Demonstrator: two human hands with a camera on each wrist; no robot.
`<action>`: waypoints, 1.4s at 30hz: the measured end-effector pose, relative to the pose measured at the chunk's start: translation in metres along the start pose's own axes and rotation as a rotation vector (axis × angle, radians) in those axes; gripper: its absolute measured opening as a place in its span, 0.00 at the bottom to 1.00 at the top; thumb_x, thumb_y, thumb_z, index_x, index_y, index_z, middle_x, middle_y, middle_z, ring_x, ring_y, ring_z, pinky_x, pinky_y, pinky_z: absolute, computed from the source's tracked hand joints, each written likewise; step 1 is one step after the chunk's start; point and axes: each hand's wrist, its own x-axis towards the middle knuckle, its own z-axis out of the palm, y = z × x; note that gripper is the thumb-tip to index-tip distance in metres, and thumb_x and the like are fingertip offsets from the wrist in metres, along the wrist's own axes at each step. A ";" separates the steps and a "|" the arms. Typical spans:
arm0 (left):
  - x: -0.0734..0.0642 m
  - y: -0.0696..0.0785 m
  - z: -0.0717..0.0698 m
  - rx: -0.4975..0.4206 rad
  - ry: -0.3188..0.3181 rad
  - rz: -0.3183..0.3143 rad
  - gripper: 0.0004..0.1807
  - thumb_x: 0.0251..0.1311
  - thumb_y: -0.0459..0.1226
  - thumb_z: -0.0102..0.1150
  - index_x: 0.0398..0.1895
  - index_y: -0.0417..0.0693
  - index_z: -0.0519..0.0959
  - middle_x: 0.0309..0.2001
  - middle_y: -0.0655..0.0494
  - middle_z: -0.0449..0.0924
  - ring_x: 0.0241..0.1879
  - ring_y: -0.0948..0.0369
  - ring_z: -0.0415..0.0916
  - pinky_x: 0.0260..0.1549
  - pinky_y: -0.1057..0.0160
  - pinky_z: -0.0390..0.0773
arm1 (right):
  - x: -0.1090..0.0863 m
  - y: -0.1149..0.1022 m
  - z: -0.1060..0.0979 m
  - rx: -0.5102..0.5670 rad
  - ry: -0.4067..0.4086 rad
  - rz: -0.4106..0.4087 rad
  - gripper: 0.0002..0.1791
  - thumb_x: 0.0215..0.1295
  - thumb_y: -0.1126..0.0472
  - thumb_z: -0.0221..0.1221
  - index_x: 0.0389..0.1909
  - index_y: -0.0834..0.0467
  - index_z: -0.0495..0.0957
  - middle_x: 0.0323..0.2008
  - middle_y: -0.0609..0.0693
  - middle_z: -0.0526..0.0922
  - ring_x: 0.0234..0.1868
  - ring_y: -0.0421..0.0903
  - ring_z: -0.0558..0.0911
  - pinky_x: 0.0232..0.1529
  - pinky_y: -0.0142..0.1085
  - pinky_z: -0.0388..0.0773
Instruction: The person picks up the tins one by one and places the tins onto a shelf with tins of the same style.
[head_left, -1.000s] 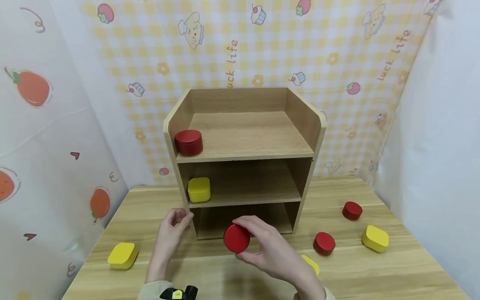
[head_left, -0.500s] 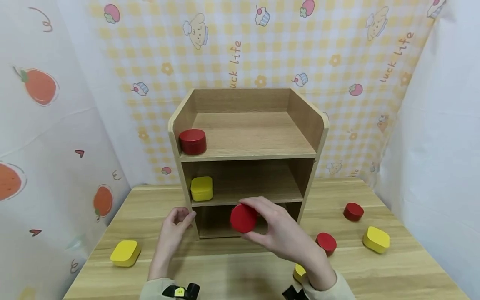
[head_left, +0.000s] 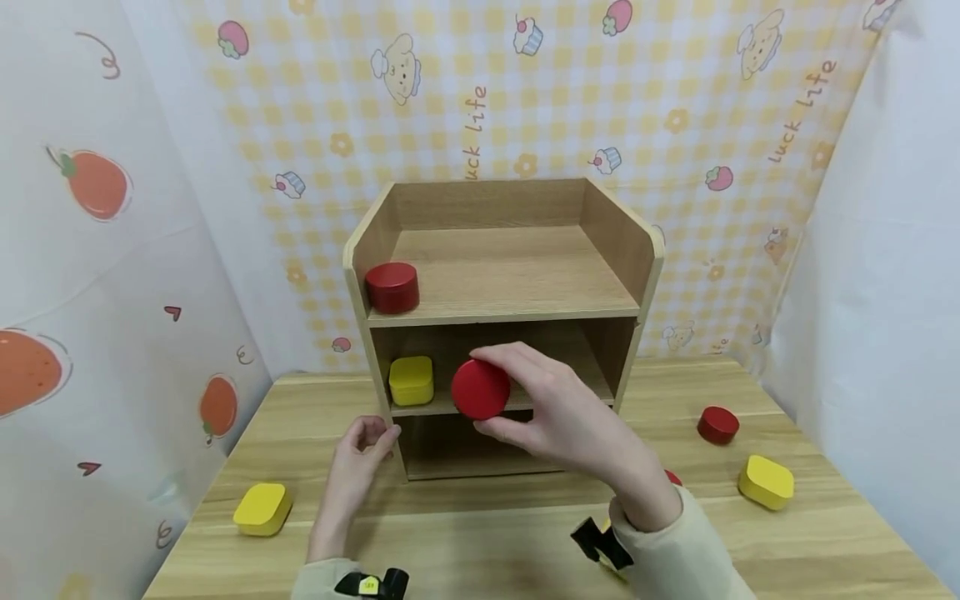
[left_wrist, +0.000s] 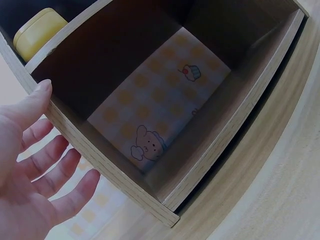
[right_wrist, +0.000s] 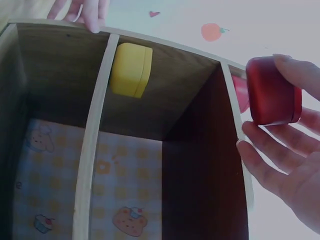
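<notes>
My right hand (head_left: pixel 558 408) pinches a round red tin (head_left: pixel 480 389) between thumb and fingers, its flat face toward the head camera. The tin is in front of the middle tier of a wooden shelf (head_left: pixel 517 275), apart from it. In the right wrist view the held tin (right_wrist: pixel 272 90) shows a lid seam. A yellow square tin (head_left: pixel 412 381) stands at the left of the middle tier. Above it, another red tin (head_left: pixel 393 287) sits in the top tier's left corner. Loosely curled, my left hand (head_left: pixel 358 458) touches the shelf's left side panel (left_wrist: pixel 107 165) near the bottom tier.
On the table (head_left: pixel 450 533) lie a yellow tin (head_left: pixel 262 509) at left, and a red tin (head_left: pixel 717 425) and yellow tin (head_left: pixel 766 482) at right. My right forearm mostly hides another red tin (head_left: pixel 672 477) and a yellow one. Patterned cloth (head_left: pixel 517 92) hangs behind.
My right hand has raised the red tin from in front of the bottom tier to in front of the middle tier. My left hand stays at the side panel. The head view has shifted slightly.
</notes>
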 end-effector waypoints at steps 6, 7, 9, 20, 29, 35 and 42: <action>0.002 -0.002 -0.001 0.014 0.012 0.015 0.16 0.64 0.41 0.64 0.44 0.40 0.73 0.39 0.48 0.74 0.38 0.60 0.74 0.38 0.60 0.81 | 0.018 0.001 -0.006 -0.090 -0.036 -0.024 0.33 0.54 0.60 0.73 0.61 0.61 0.71 0.53 0.49 0.77 0.50 0.39 0.77 0.50 0.32 0.78; 0.002 -0.002 -0.002 0.015 0.013 0.016 0.16 0.64 0.41 0.64 0.44 0.40 0.73 0.39 0.49 0.74 0.38 0.60 0.74 0.38 0.60 0.81 | 0.021 0.001 -0.007 -0.101 -0.038 -0.031 0.33 0.54 0.60 0.72 0.61 0.61 0.71 0.53 0.49 0.77 0.50 0.39 0.77 0.50 0.32 0.78; 0.001 -0.002 -0.002 0.012 0.013 0.017 0.16 0.64 0.41 0.64 0.44 0.39 0.73 0.39 0.48 0.74 0.38 0.60 0.73 0.38 0.60 0.81 | 0.027 0.000 -0.010 -0.114 -0.040 -0.043 0.33 0.55 0.60 0.72 0.60 0.62 0.71 0.52 0.50 0.77 0.50 0.40 0.77 0.50 0.33 0.78; -0.005 0.017 -0.003 0.013 0.004 0.008 0.14 0.65 0.37 0.63 0.44 0.37 0.72 0.38 0.48 0.74 0.38 0.61 0.72 0.36 0.65 0.80 | 0.064 0.007 -0.026 -0.092 -0.001 -0.076 0.34 0.56 0.58 0.72 0.60 0.65 0.71 0.51 0.52 0.79 0.48 0.43 0.77 0.50 0.36 0.78; 0.002 -0.002 -0.001 0.013 0.025 0.025 0.15 0.63 0.41 0.65 0.44 0.40 0.73 0.38 0.49 0.75 0.37 0.61 0.74 0.37 0.59 0.81 | 0.087 0.022 -0.023 -0.064 0.011 -0.019 0.34 0.57 0.56 0.71 0.61 0.64 0.71 0.51 0.52 0.78 0.47 0.42 0.77 0.47 0.40 0.79; -0.003 0.009 0.001 -0.007 -0.002 -0.003 0.15 0.65 0.38 0.63 0.46 0.37 0.72 0.39 0.48 0.75 0.37 0.62 0.73 0.36 0.63 0.80 | 0.099 0.030 -0.024 -0.053 -0.006 0.068 0.34 0.57 0.55 0.71 0.62 0.64 0.72 0.51 0.54 0.79 0.47 0.45 0.77 0.46 0.40 0.79; -0.014 0.033 0.000 0.018 0.001 -0.017 0.11 0.65 0.32 0.61 0.44 0.35 0.72 0.38 0.46 0.74 0.37 0.59 0.73 0.36 0.63 0.80 | 0.105 0.033 -0.026 -0.076 -0.068 0.199 0.36 0.59 0.51 0.69 0.64 0.62 0.70 0.51 0.54 0.79 0.44 0.47 0.78 0.47 0.39 0.78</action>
